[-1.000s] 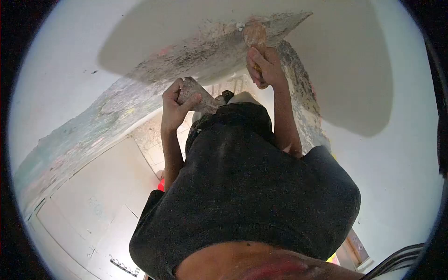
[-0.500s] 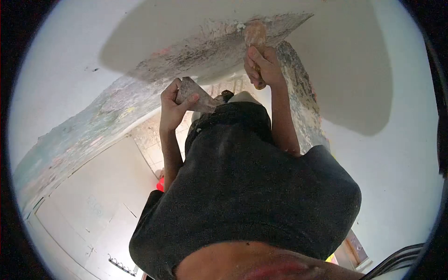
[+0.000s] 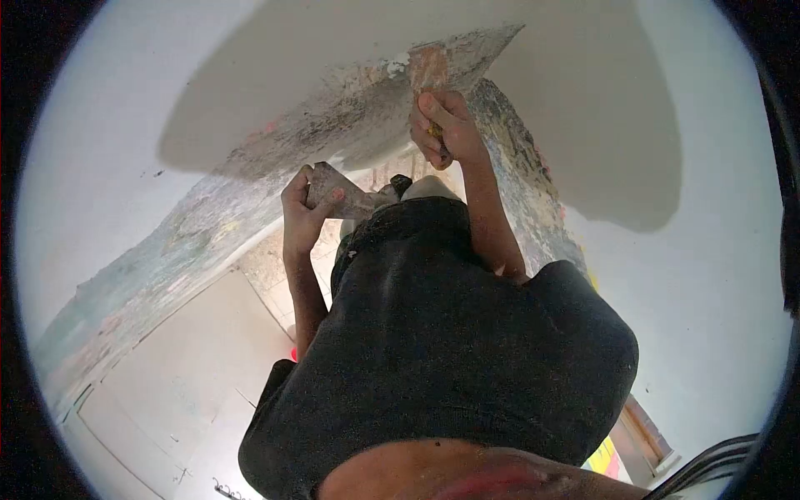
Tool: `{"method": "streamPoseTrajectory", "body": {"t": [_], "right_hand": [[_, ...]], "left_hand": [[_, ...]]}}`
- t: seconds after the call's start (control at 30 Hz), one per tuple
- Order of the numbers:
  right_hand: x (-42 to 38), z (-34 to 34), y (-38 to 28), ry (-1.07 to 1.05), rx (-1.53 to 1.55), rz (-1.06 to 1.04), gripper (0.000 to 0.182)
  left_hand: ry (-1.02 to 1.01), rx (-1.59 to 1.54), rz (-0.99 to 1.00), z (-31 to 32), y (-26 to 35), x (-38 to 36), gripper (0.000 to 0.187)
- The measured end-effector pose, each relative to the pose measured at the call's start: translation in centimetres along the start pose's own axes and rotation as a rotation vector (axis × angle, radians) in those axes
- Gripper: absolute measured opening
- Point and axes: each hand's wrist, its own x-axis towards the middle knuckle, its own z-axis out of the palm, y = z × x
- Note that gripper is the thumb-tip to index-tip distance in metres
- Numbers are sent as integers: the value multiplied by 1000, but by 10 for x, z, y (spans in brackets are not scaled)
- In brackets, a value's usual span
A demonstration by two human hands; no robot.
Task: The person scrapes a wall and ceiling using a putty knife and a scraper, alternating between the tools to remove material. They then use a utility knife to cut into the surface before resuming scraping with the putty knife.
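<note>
My right hand is closed around the handle of a putty knife. The knife's wide, stained blade lies against the rough, stripped patch of the wall, near a small white spot. Lower and to the left, my left hand grips a flat, greyish scraper plate between thumb and fingers, in front of my waist. Whether that plate has a handle is hard to make out.
Smooth white wall surrounds the patch, with a large shadow across it. A second stripped area runs down on the right. Below are floor tiles and a pale panel. Dark cables hang at the lower right.
The view has shifted, so wall and right hand appear farther left. The putty knife blade stays by the white spot, which looks a little larger. My left hand still holds the plate, lower in view.
</note>
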Motion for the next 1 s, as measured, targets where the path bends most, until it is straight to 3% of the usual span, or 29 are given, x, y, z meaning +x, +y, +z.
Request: {"method": "streamPoseTrajectory", "body": {"t": [0.13,0.3,0.4,0.5,0.57,0.7,0.8,1.0], "right_hand": [[3,-11,1,-11,127,12,41],[-4,-17,6,38,178,52,40],[2,-11,-6,6,134,-68,41],[7,-26,0,-124,240,-1,38],[1,-20,-2,-69,204,4,40],[-1,-8,-23,-10,156,-9,41],[1,-28,3,44,-64,8,42],[6,-20,-7,-51,-206,22,42]], "left_hand": [[53,56,73,-3,0,-2,22],[21,50,7,-9,-5,-1,23],[25,27,22,-12,-13,0,24],[2,31,-10,-11,-13,3,23],[18,-4,62,-2,2,2,20],[-15,31,21,-1,0,5,18],[-9,35,40,1,3,6,20],[5,49,-5,2,-2,3,23]]}}
